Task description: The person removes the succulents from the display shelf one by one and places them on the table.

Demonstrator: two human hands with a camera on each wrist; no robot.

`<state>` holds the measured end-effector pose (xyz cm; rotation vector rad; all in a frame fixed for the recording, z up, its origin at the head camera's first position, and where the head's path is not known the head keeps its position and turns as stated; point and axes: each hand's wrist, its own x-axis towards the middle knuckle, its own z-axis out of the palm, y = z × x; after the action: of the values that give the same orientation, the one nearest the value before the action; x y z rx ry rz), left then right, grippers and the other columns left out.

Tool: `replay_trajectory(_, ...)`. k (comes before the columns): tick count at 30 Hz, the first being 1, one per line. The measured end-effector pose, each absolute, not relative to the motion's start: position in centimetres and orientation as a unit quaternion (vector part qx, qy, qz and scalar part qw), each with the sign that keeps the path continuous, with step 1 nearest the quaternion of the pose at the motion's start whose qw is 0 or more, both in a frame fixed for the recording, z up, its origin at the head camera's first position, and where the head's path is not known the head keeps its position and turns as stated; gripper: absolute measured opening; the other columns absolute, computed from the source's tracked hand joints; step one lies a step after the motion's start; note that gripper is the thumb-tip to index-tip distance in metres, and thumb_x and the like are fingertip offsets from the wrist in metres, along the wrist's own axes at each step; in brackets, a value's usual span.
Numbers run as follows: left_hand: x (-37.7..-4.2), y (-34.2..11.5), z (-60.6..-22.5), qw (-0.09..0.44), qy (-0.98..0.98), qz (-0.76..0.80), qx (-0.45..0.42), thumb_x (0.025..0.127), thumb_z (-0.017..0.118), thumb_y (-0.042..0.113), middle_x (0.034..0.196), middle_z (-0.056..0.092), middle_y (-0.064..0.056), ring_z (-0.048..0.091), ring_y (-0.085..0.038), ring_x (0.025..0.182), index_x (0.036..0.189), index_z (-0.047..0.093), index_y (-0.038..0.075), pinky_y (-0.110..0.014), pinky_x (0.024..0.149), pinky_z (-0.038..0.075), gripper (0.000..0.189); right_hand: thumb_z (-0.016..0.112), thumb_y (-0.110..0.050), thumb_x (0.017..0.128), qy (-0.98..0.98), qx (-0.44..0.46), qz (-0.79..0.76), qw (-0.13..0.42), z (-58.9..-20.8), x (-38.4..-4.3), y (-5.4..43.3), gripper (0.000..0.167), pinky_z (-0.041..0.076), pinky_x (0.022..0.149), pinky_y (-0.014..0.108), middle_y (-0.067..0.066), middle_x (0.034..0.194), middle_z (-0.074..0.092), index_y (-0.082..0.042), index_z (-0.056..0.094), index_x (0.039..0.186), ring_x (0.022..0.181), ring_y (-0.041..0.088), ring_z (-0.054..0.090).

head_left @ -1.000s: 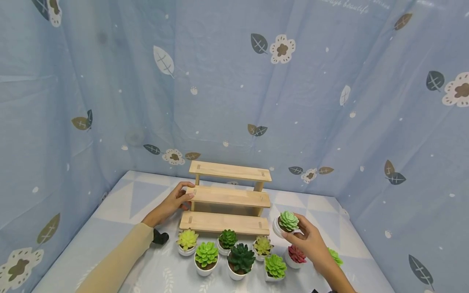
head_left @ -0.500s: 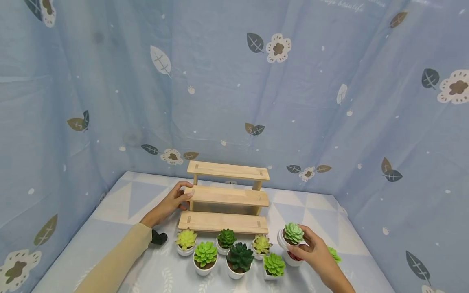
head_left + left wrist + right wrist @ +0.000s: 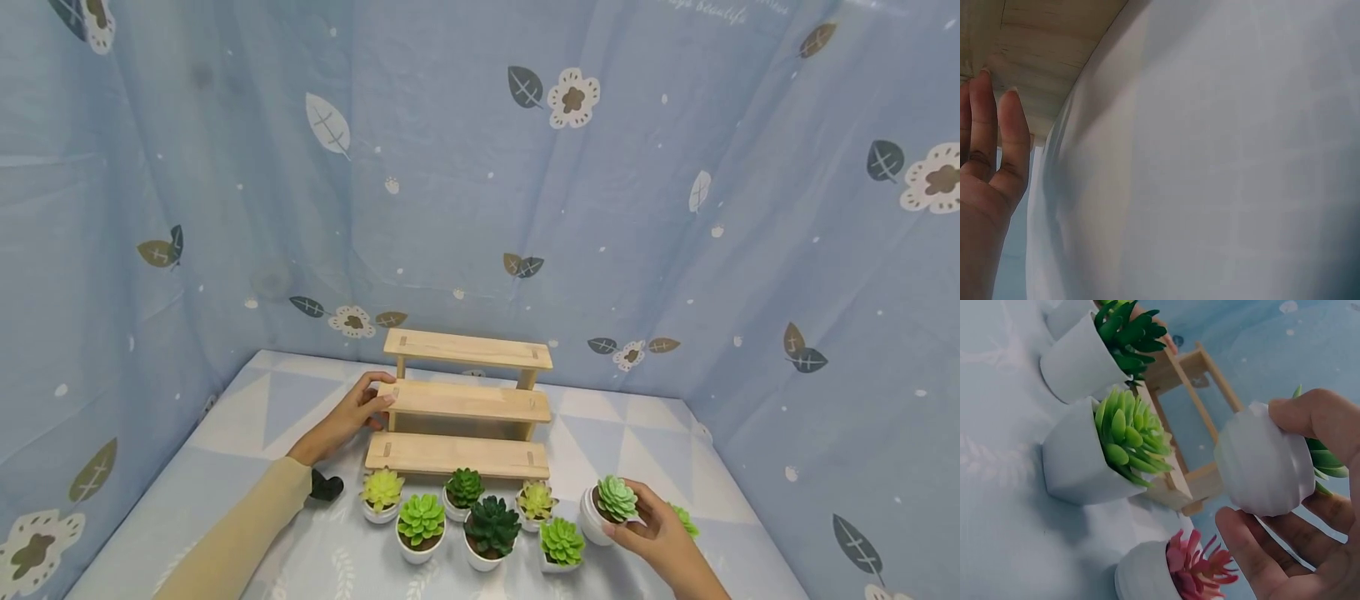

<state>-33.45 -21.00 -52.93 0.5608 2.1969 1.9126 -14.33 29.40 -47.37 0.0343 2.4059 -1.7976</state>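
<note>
My left hand [image 3: 351,422] grips the left end of the middle board of a three-tier wooden plant stand [image 3: 468,401], thumb on top. In the left wrist view its fingers [image 3: 982,125] reach beneath the board. At the right, my right hand [image 3: 660,537] holds a pale green potted succulent [image 3: 617,500] by its round white pot, raised above the table and slightly tilted. From the right wrist view, thumb and fingers lie around that pot [image 3: 1263,464]. Below it stands a red succulent [image 3: 1196,569] in a white pot, hidden behind the held one in the head view.
Several potted succulents stand before the plant stand, including a dark green one [image 3: 492,527], a bright green one [image 3: 421,521] and a yellow-green one [image 3: 382,492]. Another green plant [image 3: 684,521] is partly behind my right hand. Blue printed fabric [image 3: 450,167] hangs around the table.
My right hand has moved down and to the right with the pale green succulent, which now covers the red one in the head view. My left hand keeps its grip on the stand.
</note>
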Motion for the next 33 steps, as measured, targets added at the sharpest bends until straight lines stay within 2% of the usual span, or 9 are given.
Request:
replay_trajectory(2,-33.5,-21.0,-53.0,0.087,0.739,0.642,0.187,0.108,0.055,0.042,0.117,0.051,-0.020,0.055,-0.043,0.105,0.149,0.036,0.027,-0.048,0.086,0.051,0.048,0.080,-0.017,0.091,0.804,0.006,-0.590,0.069,-47.4,-14.0,29.7,0.071,0.055,0.091,0.033,0.019,0.145,0.049,-0.004,0.044,0.151,0.121,0.018,0.060)
replay_trajectory(9,-33.5,-20.9,-53.0,0.085,0.743,0.639,0.181,0.108,0.055,0.043,0.119,0.051,-0.020,0.056,-0.043,0.106,0.149,0.037,0.029,-0.047,0.086,0.051,0.047,0.074,-0.012,0.096,0.808,-0.030,-0.581,0.094,-47.9,-12.7,31.0,0.074,0.057,0.089,0.035,0.031,0.146,0.043,0.009,0.032,0.153,0.118,0.018,0.062)
replay_trajectory(14,-33.4,-20.9,-53.0,0.084,0.743,0.638,0.181,0.108,0.055,0.043,0.119,0.051,-0.020,0.056,-0.044,0.106,0.149,0.037,0.029,-0.046,0.086,0.051,0.047,0.072,-0.008,0.096,0.800,-0.043,-0.590,0.101,-48.5,-12.2,31.9,0.076,0.055,0.092,0.031,0.036,0.149,0.037,0.015,0.027,0.153,0.112,-0.004,0.060)
replay_trajectory(17,-33.4,-20.9,-53.0,0.084,0.743,0.639,0.183,0.108,0.054,0.042,0.119,0.051,-0.020,0.056,-0.045,0.107,0.149,0.036,0.029,-0.046,0.086,0.051,0.047,0.071,-0.007,0.097,0.798,-0.043,-0.592,0.102,-48.9,-11.8,32.2,0.077,0.054,0.093,0.029,0.040,0.151,0.032,0.018,0.025,0.152,0.111,-0.009,0.058)
replay_trajectory(19,-33.3,-20.9,-53.0,0.085,0.741,0.641,0.183,0.108,0.054,0.042,0.119,0.051,-0.020,0.055,-0.047,0.107,0.149,0.036,0.028,-0.046,0.086,0.051,0.047,0.071,-0.008,0.096,0.801,-0.034,-0.589,0.100,-49.2,-11.6,32.4,0.077,0.054,0.093,0.030,0.042,0.152,0.032,0.018,0.025,0.152,0.112,-0.006,0.060)
replay_trajectory(23,-33.2,-20.9,-53.0,0.087,0.738,0.643,0.185,0.108,0.054,0.041,0.118,0.051,-0.020,0.053,-0.051,0.109,0.149,0.036,0.027,-0.047,0.086,0.051,0.047,0.076,-0.010,0.093,0.812,-0.004,-0.577,0.087,-49.8,-11.2,32.8,0.079,0.056,0.090,0.032,0.043,0.150,0.034,0.017,0.029,0.151,0.120,0.019,0.063)
replay_trajectory(25,-33.1,-20.8,-53.0,0.087,0.738,0.642,0.187,0.108,0.054,0.041,0.118,0.050,-0.021,0.052,-0.052,0.109,0.150,0.036,0.027,-0.047,0.086,0.051,0.047,0.077,-0.009,0.091,0.813,0.001,-0.575,0.087,-50.1,-10.9,33.2,0.079,0.057,0.088,0.034,0.042,0.146,0.039,0.018,0.031,0.149,0.120,0.028,0.062)
replay_trajectory(30,-33.1,-20.8,-53.1,0.088,0.736,0.644,0.189,0.108,0.054,0.041,0.117,0.050,-0.021,0.052,-0.052,0.110,0.150,0.036,0.026,-0.047,0.086,0.051,0.047,0.076,-0.006,0.093,0.802,-0.003,-0.588,0.107,-50.9,-10.5,34.2,0.068,0.057,0.087,0.035,0.020,0.135,0.058,0.017,0.039,0.145,0.108,0.012,0.066)
replay_trajectory(33,-33.2,-20.8,-53.2,0.085,0.732,0.648,0.192,0.109,0.054,0.039,0.115,0.050,-0.021,0.051,-0.054,0.108,0.150,0.036,0.025,-0.048,0.085,0.051,0.047,0.078,-0.010,0.092,0.801,0.014,-0.589,0.106,-51.4,-10.3,34.5,0.067,0.057,0.086,0.037,0.015,0.133,0.059,0.013,0.043,0.144,0.109,0.013,0.066)
